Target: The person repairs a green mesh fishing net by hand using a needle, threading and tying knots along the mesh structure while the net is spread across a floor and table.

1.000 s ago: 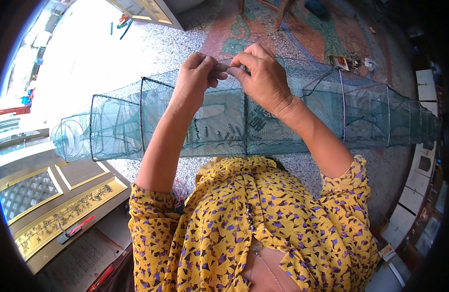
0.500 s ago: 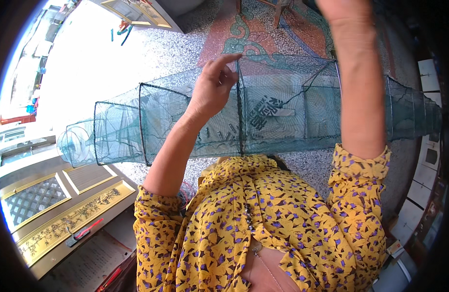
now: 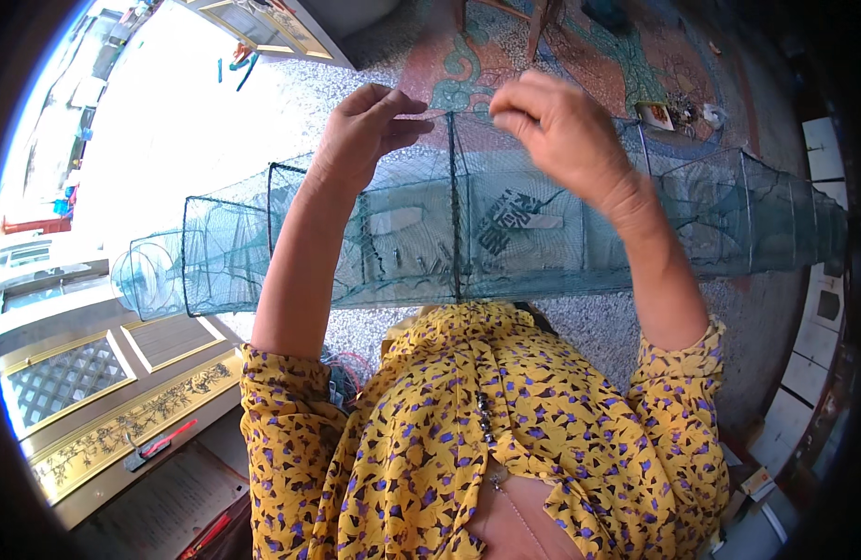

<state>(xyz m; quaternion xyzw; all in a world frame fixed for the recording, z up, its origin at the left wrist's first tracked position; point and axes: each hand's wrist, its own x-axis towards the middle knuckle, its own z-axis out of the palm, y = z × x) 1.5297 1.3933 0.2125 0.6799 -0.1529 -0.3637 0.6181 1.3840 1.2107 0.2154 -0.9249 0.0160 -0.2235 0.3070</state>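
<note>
A long green mesh net trap (image 3: pixel 561 257), held out by square dark frames, stretches from left to right in front of me. My left hand (image 3: pixel 370 135) is raised at its far upper edge, left of the middle frame (image 3: pixel 454 205). Its thumb and fingers point right with a gap between them, and I see nothing in them. Above the mesh on the other side of that frame is my right hand (image 3: pixel 566 135), slightly blurred. Its fingers are curled and pinched toward the thumb; whatever they may hold is too small to make out. Pale printed sheeting (image 3: pixel 515 224) shows through the mesh.
Wooden stool legs (image 3: pixel 533 37) stand at the far side. A small box (image 3: pixel 655 115) with reddish contents lies at the far right. Decorated panels (image 3: pixel 141 411) are at the lower left, with a red-handled tool (image 3: pixel 164 443) on one. Bright light washes out the left floor.
My right hand has come down and inward from the far upper right to near the middle frame. My left hand has shifted left, off the frame's top, and its fingers have spread.
</note>
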